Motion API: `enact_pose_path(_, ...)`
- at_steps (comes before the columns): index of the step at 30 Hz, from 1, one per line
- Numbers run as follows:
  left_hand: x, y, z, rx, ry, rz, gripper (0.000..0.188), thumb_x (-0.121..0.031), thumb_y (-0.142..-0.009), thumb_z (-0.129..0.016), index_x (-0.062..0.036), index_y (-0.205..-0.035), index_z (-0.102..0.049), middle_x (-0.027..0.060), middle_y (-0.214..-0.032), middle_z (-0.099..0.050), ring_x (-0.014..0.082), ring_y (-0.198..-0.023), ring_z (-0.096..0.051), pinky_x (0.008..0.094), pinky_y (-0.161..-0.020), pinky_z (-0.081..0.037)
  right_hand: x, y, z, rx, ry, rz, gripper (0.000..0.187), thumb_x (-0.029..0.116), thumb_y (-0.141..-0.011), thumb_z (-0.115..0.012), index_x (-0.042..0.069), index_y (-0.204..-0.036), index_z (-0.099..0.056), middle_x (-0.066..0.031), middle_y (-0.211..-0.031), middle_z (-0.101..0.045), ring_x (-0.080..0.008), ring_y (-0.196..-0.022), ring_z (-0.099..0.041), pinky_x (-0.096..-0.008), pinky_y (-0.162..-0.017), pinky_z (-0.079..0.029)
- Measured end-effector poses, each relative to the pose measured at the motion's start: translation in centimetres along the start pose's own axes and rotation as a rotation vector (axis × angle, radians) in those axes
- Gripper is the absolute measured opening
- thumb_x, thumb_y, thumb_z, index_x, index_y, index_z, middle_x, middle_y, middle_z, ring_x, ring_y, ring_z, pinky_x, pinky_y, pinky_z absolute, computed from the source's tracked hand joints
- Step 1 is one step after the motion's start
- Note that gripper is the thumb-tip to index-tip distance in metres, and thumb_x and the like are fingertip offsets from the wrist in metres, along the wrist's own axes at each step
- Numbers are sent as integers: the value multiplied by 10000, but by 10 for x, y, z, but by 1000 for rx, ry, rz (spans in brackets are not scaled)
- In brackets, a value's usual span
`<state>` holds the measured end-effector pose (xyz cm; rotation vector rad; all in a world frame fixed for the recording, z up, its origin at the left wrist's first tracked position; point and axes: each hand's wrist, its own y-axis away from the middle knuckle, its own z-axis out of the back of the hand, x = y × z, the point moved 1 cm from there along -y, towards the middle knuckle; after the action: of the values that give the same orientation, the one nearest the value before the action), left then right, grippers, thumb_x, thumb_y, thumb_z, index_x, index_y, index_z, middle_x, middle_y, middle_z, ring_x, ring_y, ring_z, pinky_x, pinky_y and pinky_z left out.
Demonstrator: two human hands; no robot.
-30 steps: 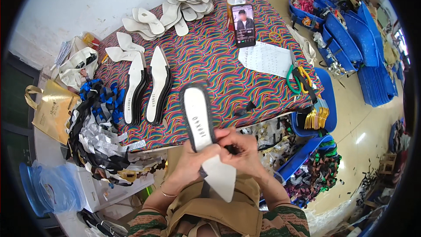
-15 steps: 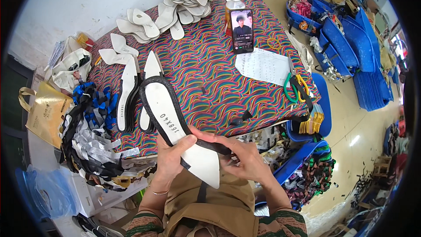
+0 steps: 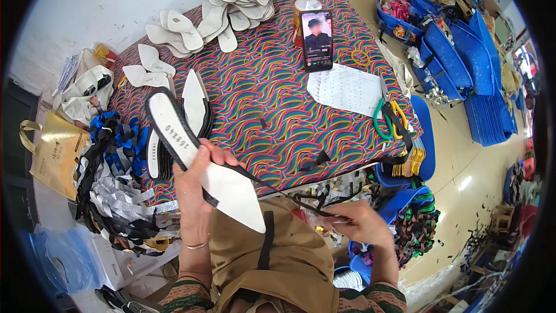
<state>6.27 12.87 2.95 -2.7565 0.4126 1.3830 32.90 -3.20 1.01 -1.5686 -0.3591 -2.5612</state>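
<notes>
My left hand grips a white pointed shoe insole at its narrow middle, thumb on top. The insole's rounded heel end is edged with black strip and points to the far left; its bare white toe tilts toward my lap. From the insole's right edge a thin black strip runs out to my right hand. The fingers of that hand are closed on the strip, out to the right beyond the table's front edge. Several black-edged insoles lie stacked on the table behind the held one.
Piles of white insoles cover the far left of the patterned table. A phone leans on a bottle, with paper and green-and-yellow-handled scissors nearby. Strips hang at left; blue bins stand at right.
My right hand has moved from the insole's edge out to the right, drawing the black strip into a long stretch. The insole has shifted slightly left with my left hand.
</notes>
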Motion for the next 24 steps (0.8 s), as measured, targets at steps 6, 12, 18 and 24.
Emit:
enact_pose_path(6,-3,-9,24,-132,50,-40,120,-164,-978,-556,-46,-997,-567,63,-792,-565,253,-819,-622,435,-736,-556,-39,43,74,-48,-227,-299,266,27,-747,-713,-16,-1009,-708,-69,-842,-724,-76,-690,-632,-235,-602,-500)
enact_pose_path(12,10,-17,41,-221,174,-27,123,-181,-971,-575,-60,-990,-559,52,-816,-571,237,-843,-614,416,-746,-546,-33,63,183,-336,-163,-481,329,110,-668,-849,0,-938,-696,-24,-775,-672,-78,-626,-583,-211,-554,-440)
enact_pose_path(18,43,-16,37,-243,199,47,144,-201,-963,-592,-60,-984,-567,51,-829,-588,236,-871,-609,407,-821,-517,-12,-15,261,-806,308,-186,226,236,-775,-742,44,-886,-696,23,-753,-615,-50,-658,-517,-226,-567,-384)
enact_pose_path(24,52,-14,9,-280,336,130,126,-194,-966,-584,-70,-971,-564,36,-851,-576,223,-903,-578,366,-844,-504,-21,-113,197,-1060,755,72,357,246,-860,-709,2,-1112,-644,-92,-875,-646,-162,-778,-605,-300,-742,-468)
